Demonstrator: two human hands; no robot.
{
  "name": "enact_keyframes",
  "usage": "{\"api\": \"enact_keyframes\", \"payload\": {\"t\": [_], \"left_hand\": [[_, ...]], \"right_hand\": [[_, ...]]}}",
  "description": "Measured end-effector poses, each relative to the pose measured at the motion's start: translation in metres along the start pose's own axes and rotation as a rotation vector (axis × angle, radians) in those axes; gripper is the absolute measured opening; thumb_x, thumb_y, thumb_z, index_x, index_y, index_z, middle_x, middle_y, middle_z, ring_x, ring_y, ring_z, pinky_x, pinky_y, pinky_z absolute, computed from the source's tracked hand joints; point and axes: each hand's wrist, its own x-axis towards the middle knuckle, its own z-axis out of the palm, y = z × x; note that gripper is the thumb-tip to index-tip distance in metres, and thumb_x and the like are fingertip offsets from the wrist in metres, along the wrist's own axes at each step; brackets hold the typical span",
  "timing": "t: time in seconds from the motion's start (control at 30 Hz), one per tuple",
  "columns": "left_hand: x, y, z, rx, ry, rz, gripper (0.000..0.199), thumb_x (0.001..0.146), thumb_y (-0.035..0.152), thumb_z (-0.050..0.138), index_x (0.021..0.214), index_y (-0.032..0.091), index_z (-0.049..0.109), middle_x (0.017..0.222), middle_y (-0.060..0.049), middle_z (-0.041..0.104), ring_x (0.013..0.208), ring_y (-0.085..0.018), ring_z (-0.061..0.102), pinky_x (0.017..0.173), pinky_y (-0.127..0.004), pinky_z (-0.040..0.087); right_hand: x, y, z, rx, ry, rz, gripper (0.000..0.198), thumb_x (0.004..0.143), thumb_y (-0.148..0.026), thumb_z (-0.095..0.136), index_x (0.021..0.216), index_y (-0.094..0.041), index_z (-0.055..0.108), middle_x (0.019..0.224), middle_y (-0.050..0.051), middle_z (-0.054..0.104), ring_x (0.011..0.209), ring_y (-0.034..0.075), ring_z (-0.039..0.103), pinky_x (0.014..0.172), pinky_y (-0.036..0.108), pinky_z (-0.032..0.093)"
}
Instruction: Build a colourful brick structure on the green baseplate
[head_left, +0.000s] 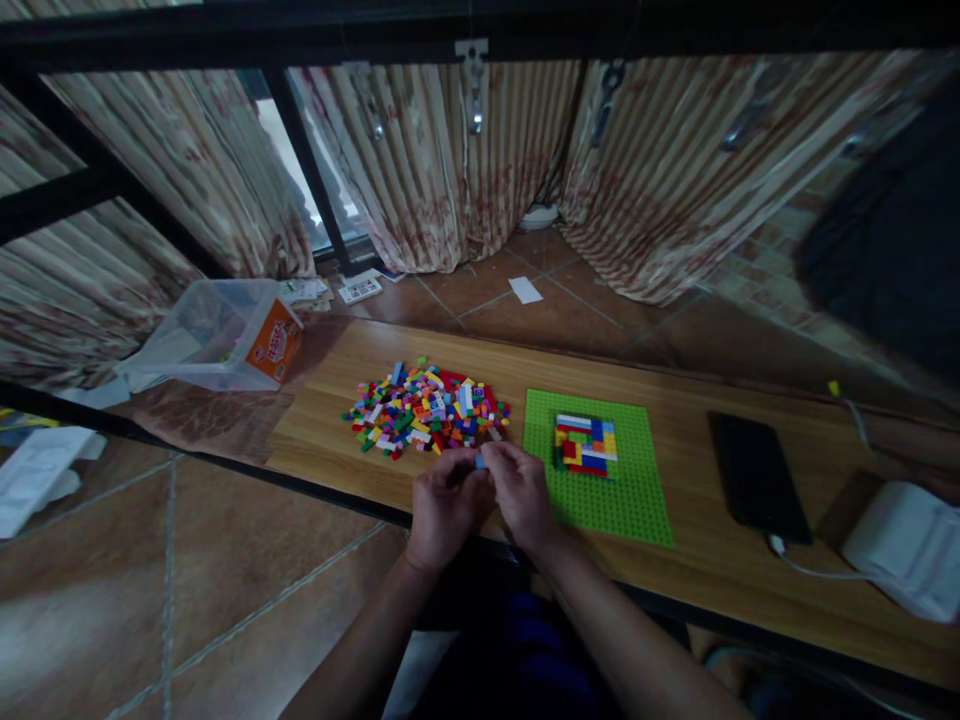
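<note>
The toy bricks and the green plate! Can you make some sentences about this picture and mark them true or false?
The loose bricks lie left of the green plate. True.
The green plate is bare. False: built bricks stand on it.
The right hand holds a small blue piece. True.
Both hands lie on the plate. False: the left hand is left of it.
The black device lies right of the plate. True.

The room is dim, with pale daylight at a gap in the curtains (420,170) and a whitish sheen on the floor tiles (60,610) at lower left. A soft shadow falls on the worktop (319,425) beside the white box (915,545). Small bricks (420,410) look soft; the wide lens stretches the edges, smearing the upper right
</note>
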Motion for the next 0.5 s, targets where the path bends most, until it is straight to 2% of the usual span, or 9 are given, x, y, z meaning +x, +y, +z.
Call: {"api": "enact_keyframes", "payload": {"t": [0.13, 0.27, 0.5], "left_hand": [[-0.004, -0.004, 0.003, -0.070, 0.010, -0.032, 0.017, 0.082, 0.021, 0.067, 0.099, 0.018, 0.067, 0.093, -0.003, 0.073, 0.086, -0.016, 0.069, 0.080, -0.026, 0.055], [-0.006, -0.007, 0.004, -0.108, 0.031, -0.087, 0.016, 0.080, 0.022, 0.069, 0.095, 0.017, 0.068, 0.090, -0.004, 0.072, 0.083, -0.016, 0.069, 0.079, -0.026, 0.055], [-0.004, -0.005, 0.003, -0.243, 0.025, -0.159, 0.016, 0.076, 0.022, 0.072, 0.091, 0.016, 0.069, 0.085, -0.003, 0.072, 0.078, -0.015, 0.067, 0.076, -0.025, 0.054]], "right_hand": [[-0.006, 0.003, 0.002, 0.123, 0.047, 0.154, 0.038, 0.074, -0.055, 0.064, 0.073, -0.017, 0.062, 0.053, -0.006, 0.044, 0.045, 0.007, 0.035, 0.042, 0.022, 0.026], [-0.010, 0.001, 0.003, 0.226, 0.059, 0.279, 0.042, 0.068, -0.058, 0.068, 0.071, -0.018, 0.059, 0.051, -0.009, 0.036, 0.042, 0.005, 0.029, 0.039, 0.020, 0.019], [-0.012, -0.001, 0.003, 0.254, 0.053, 0.300, 0.042, 0.065, -0.058, 0.071, 0.071, -0.018, 0.059, 0.051, -0.009, 0.037, 0.043, 0.004, 0.030, 0.039, 0.019, 0.019]]}}
